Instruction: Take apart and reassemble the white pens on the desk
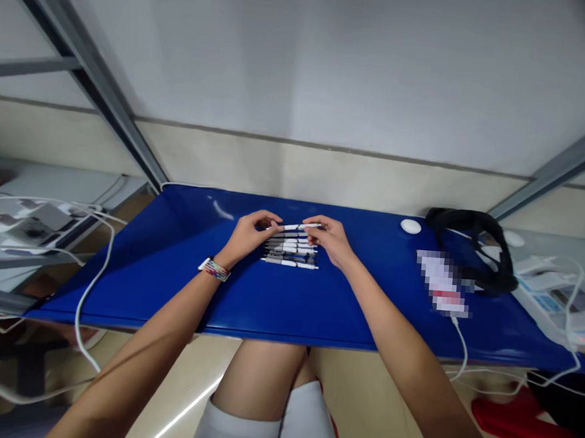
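Several white and grey pens (290, 249) lie side by side in a stack of rows on the blue table, pointing left to right. At the far side of these rows, a white pen (294, 228) is pinched at its two ends. My left hand (254, 234), with a patterned band on the wrist, has thumb and finger closed at its left end. Thumb and forefinger of my right hand (332, 240) close on its right end.
The blue table (286, 305) meets a pale wall. To the right are a white oval object (411, 226), a black headband-like item (504, 260) and a blurred-out flat device (442, 283) with a cable. White cables and power strips flank both sides.
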A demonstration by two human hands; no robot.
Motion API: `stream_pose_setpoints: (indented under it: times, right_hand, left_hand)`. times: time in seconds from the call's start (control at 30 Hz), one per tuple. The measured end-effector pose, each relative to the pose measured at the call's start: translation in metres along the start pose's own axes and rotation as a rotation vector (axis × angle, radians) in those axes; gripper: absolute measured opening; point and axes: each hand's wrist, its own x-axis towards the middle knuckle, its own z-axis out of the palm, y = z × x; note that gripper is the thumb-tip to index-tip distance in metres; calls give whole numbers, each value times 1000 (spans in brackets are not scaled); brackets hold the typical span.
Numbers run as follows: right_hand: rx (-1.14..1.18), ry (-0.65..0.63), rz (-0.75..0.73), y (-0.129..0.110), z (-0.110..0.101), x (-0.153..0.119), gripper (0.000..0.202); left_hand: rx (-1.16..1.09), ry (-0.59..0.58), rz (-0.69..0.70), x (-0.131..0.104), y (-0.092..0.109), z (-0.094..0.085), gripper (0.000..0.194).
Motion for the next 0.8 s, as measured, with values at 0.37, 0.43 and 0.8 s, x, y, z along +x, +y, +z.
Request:
stream_pose_setpoints:
  times: [0.37, 0.43, 0.8]
  right_hand:
    - [163, 43, -53, 8, 0, 5, 40]
    - [168, 35, -41, 6, -1, 5, 43]
    - [105, 49, -43, 7, -7, 8, 41]
  left_hand:
    - [21, -43, 58, 2, -6, -2, 29]
    - [-22, -49, 16, 1, -7, -2, 29]
    - [-2, 87, 31, 2, -4, -3, 29]
